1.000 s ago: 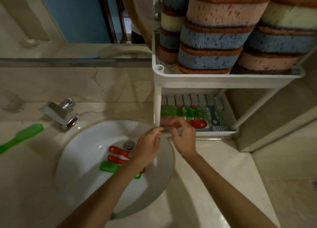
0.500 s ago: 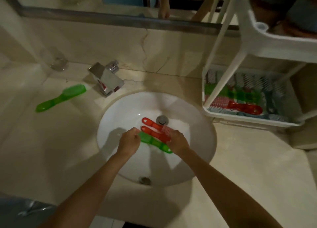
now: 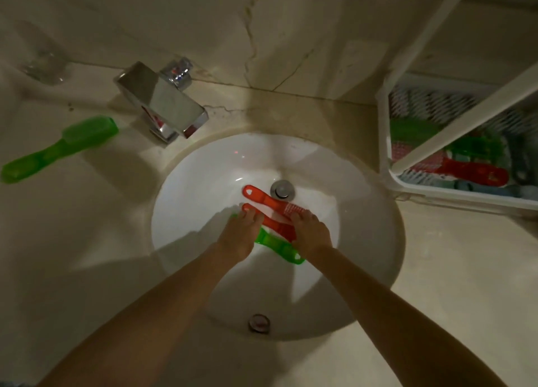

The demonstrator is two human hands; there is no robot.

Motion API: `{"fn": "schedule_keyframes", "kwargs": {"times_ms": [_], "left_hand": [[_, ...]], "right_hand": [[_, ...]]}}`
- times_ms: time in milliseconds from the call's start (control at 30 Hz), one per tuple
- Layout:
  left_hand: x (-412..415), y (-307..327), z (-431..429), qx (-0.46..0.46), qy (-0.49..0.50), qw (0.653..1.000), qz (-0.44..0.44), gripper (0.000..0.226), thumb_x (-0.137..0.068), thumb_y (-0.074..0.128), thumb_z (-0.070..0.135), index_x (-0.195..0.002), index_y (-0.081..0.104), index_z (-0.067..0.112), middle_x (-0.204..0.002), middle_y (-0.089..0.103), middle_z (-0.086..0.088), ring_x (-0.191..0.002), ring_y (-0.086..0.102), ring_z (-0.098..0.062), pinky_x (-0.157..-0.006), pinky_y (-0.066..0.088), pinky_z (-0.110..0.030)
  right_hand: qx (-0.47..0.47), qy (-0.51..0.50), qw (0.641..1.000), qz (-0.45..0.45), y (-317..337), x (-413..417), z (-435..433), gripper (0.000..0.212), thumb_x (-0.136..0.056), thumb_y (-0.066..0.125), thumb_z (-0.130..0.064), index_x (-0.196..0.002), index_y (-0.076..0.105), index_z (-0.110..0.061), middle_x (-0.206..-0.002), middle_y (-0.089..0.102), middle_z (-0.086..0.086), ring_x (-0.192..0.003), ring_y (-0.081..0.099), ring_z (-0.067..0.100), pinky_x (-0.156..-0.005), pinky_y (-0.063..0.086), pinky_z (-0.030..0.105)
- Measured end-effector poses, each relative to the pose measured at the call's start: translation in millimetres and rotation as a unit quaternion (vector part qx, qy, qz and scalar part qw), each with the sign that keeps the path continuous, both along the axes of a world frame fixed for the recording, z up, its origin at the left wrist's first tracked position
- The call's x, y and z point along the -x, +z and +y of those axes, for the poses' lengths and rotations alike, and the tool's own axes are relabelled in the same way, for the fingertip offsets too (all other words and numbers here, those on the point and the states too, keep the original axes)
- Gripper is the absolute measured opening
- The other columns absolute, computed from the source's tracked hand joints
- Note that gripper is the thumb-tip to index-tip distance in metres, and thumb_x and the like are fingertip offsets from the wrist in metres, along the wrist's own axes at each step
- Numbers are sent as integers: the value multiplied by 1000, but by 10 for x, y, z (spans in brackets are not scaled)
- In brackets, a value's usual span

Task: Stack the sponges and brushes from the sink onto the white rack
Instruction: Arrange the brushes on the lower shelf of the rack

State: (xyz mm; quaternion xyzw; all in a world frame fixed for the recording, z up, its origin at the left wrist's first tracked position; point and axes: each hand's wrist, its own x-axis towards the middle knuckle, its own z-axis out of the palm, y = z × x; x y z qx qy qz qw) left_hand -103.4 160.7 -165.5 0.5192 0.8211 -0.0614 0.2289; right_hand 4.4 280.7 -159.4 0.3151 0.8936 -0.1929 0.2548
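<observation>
Three brushes lie side by side in the white sink (image 3: 364,284): an upper red brush (image 3: 267,202), a lower red brush (image 3: 273,225) and a green brush (image 3: 279,248). My left hand (image 3: 241,235) curls its fingertips onto the handle end of the lower red brush and hides the green brush's head. My right hand (image 3: 310,232) covers the lower red brush's bristle end, its fingertips reaching the upper red brush's head. At the right stands the white rack (image 3: 465,197), its low shelf holding several red, green and blue brushes.
Another green brush (image 3: 58,148) lies on the marble counter left of the chrome faucet (image 3: 163,107). A clear glass (image 3: 43,66) stands at the back left. The drain plug (image 3: 281,189) sits just behind the brushes. A slanted rack post (image 3: 454,124) crosses the shelf.
Both hands left the rack shelf, came down into the sink and settled on the brushes. My view dropped and moved closer to the basin.
</observation>
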Motion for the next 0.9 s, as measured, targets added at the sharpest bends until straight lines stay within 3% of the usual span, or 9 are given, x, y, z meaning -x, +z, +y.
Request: {"fn": "schedule_keyframes", "kwargs": {"times_ms": [133,233,333,433,533,633,733,900], "left_hand": [[16,-63,33,52,-42,996,62,45,-91,52,15,-133,39,9,-138,38,-11,-129,35,-27,-108,32,-38],[-4,-76,-6,67,-79,992,79,54,-88,55,16,-137,34,9,-143,35,-13,-134,32,-29,-111,28,-40],[-16,-33,-54,94,-80,992,36,63,-84,62,19,-138,31,7,-142,40,-17,-131,41,-31,-109,32,-38],[15,90,-137,105,16,992,-64,66,-79,67,19,-134,34,8,-130,49,-13,-114,54,-28,-92,45,-33],[74,300,-213,87,80,988,-99,56,-79,65,13,-128,39,5,-125,47,-14,-111,54,-30,-85,45,-34],[78,604,-237,48,99,990,-89,49,-80,62,11,-125,44,5,-122,47,-16,-111,53,-32,-86,43,-36],[-34,964,-198,0,98,993,-69,49,-81,60,13,-127,45,9,-120,52,-15,-113,53,-31,-87,43,-35],[-425,1540,13,-80,115,985,-98,32,-82,58,24,-112,57,12,-106,64,-14,-102,60,-33,-78,46,-33]], "right_hand": [[-9,11,1000,1,-52,-23,-13,52,-89,57,-23,-135,35,-11,-140,37,14,-127,39,29,-106,36,38],[20,6,1000,12,-24,-74,-10,62,-86,62,-28,-138,32,-12,-142,36,12,-131,36,28,-110,31,37],[58,-52,996,43,95,-103,-1,50,-86,61,-22,-130,39,-12,-128,54,12,-118,53,30,-101,43,37],[74,-82,991,74,297,-132,54,45,-84,61,-19,-123,40,-9,-118,60,14,-106,60,33,-89,49,38],[89,-102,986,99,549,-232,131,47,-81,60,-11,-120,34,-8,-115,59,15,-99,61,31,-77,47,34],[78,-116,980,140,865,-407,199,56,-79,61,-12,-129,37,-11,-121,56,14,-110,57,32,-86,44,33],[51,-124,978,160,1202,-633,251,42,-82,62,-22,-119,49,-9,-115,59,13,-106,57,29,-82,42,29],[4,-154,962,224,1715,-1173,319,31,-87,58,-32,-110,52,-13,-104,63,10,-95,60,27,-74,41,28]]}}
